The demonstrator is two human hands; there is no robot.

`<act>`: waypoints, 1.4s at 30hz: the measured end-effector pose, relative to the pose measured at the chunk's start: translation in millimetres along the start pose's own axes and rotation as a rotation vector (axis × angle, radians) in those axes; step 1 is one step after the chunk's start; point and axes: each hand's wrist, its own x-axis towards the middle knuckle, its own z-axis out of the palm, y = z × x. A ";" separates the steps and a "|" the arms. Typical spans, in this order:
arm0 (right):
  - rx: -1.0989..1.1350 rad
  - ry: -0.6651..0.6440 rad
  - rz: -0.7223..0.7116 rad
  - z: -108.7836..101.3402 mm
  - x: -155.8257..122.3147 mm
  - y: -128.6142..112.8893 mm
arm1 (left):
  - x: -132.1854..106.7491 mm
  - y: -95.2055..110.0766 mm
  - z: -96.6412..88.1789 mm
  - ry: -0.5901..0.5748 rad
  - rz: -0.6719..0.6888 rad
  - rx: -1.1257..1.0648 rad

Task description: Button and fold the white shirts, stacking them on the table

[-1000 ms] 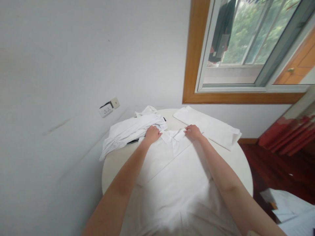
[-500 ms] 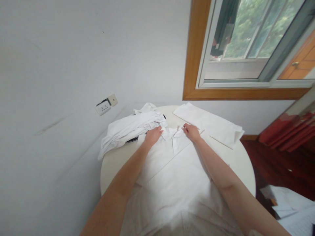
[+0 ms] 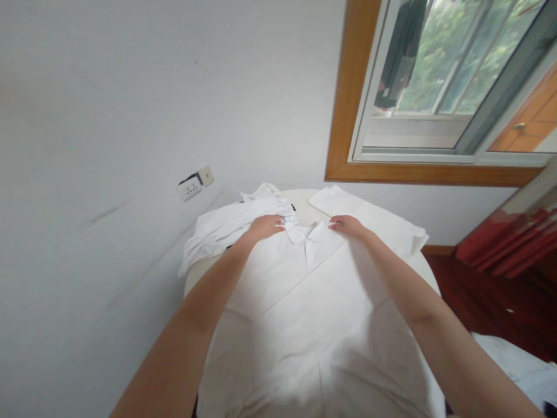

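Observation:
A white shirt (image 3: 313,302) is lifted off the round white table (image 3: 198,276), its collar at the far end and its body hanging toward me. My left hand (image 3: 266,224) is closed on the shirt at the left side of the collar. At the right side of the collar my right hand (image 3: 346,224) pinches the same shirt. Both forearms stretch out over the cloth.
A crumpled pile of white garments (image 3: 226,229) lies at the table's back left. A folded white cloth (image 3: 387,223) lies at the back right. A wall socket (image 3: 194,184) is on the white wall. A wood-framed window (image 3: 435,93) and red floor (image 3: 491,290) are to the right.
Both hands have raised the shirt by its collar end, so the cloth now hangs off the table and hides most of its top. The view has shifted closer.

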 end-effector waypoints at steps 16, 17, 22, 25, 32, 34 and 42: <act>-0.143 0.585 -0.035 -65.5 -1.4 -42.8 | -15.9 39.1 -64.5 0.470 -0.117 0.253; -0.129 0.560 -0.061 -61.8 -15.4 -42.3 | -28.3 35.8 -58.1 0.455 -0.085 0.253; -0.132 0.440 -0.247 -32.5 -99.6 -43.0 | -100.3 14.2 -15.8 0.400 0.111 0.227; -0.175 0.381 -0.393 -16.0 -143.1 -47.2 | -137.6 8.3 3.7 0.399 0.343 0.264; -0.120 0.219 -0.455 11.1 -199.0 -56.3 | -186.5 25.0 29.4 0.293 0.656 0.329; -0.104 0.202 -0.433 15.2 -203.6 -60.2 | -191.8 32.8 32.4 0.246 0.609 0.341; -0.060 0.131 -0.525 20.5 -200.3 -82.5 | -196.2 44.0 33.5 0.267 0.657 0.257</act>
